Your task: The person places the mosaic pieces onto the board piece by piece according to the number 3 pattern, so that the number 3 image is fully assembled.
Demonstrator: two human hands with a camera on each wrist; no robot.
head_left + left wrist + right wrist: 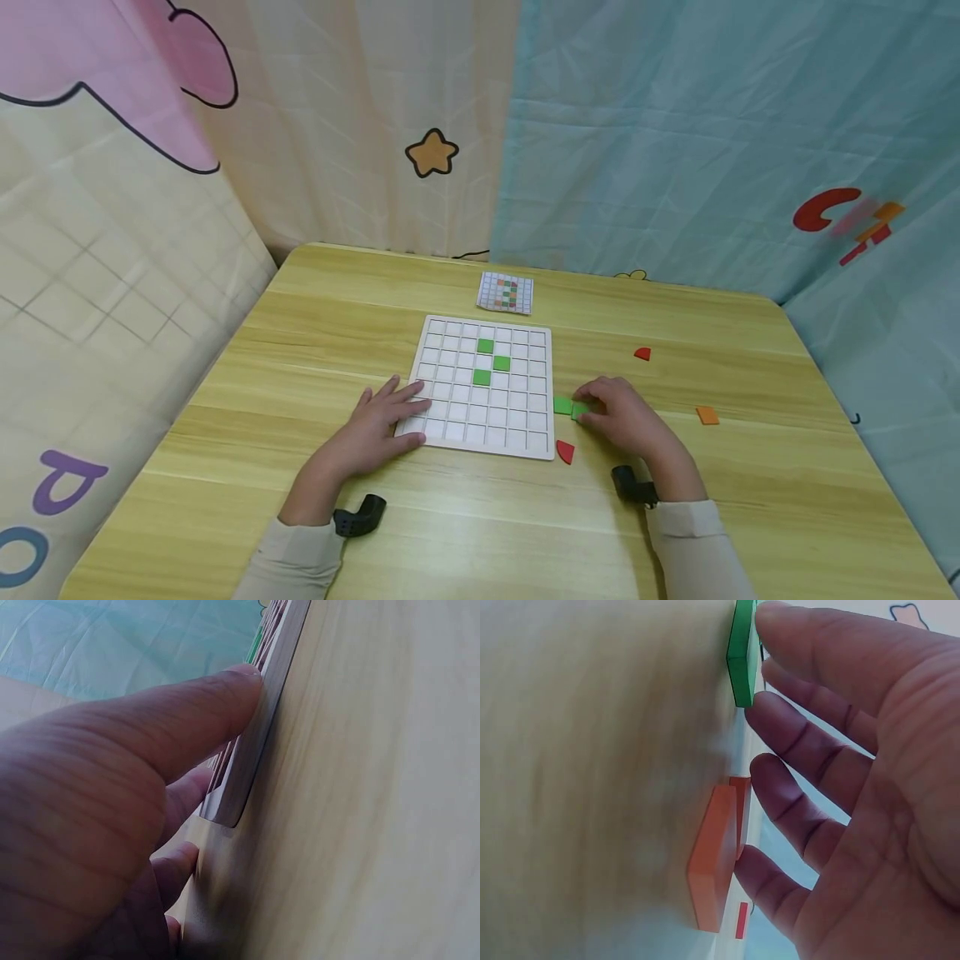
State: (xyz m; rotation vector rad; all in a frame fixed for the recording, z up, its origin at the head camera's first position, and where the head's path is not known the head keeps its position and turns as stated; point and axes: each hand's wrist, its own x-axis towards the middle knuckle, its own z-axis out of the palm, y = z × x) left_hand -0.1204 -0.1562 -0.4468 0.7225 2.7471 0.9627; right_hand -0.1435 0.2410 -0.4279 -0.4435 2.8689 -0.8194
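The outstretched left hand (377, 423) rested on a white gridded board (498, 415); the right hand (622, 417) touched a green square tile (740, 656), pinch unclear; pickup, seemingly underway, called for secure pinching.

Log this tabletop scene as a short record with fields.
Board: white grid board on a wooden table
Placed: three green tiles on the board
Beside board's right edge: two green tiles, red quarter-round piece
Farther right: second red piece, orange tile
Behind board: patterned card
Left hand: thumb and some fingers over the board's left edge
Right hand: fingers at one loose green tile; grip unclear
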